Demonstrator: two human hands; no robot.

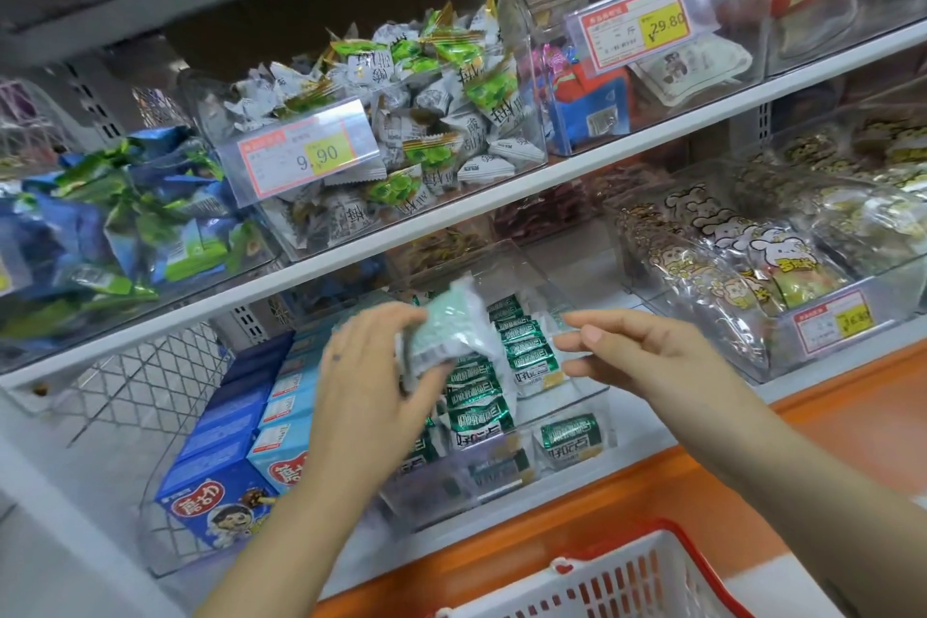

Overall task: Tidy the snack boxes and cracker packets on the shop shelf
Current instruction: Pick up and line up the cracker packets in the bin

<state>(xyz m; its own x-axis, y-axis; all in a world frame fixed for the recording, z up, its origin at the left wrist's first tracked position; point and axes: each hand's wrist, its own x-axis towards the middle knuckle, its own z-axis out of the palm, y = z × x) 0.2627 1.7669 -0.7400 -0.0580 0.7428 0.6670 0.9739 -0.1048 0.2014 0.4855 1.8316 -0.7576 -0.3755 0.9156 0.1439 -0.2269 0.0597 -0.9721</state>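
grip: left hand (371, 381) curled round a pale green packet (446, 331) | place: just above the clear bin (501, 266) | right hand (637, 351) slack, empty, over the bin's right side | step: restocking rows | next — likely slot it upright among the bin's packet rows (521, 346).

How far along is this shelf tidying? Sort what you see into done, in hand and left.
Done: the blue snack boxes stand lined up, and green packets sit in rows in the clear bin. In hand: the left hand grips one packet; the right hand hovers open. Left: front packets lie loose.
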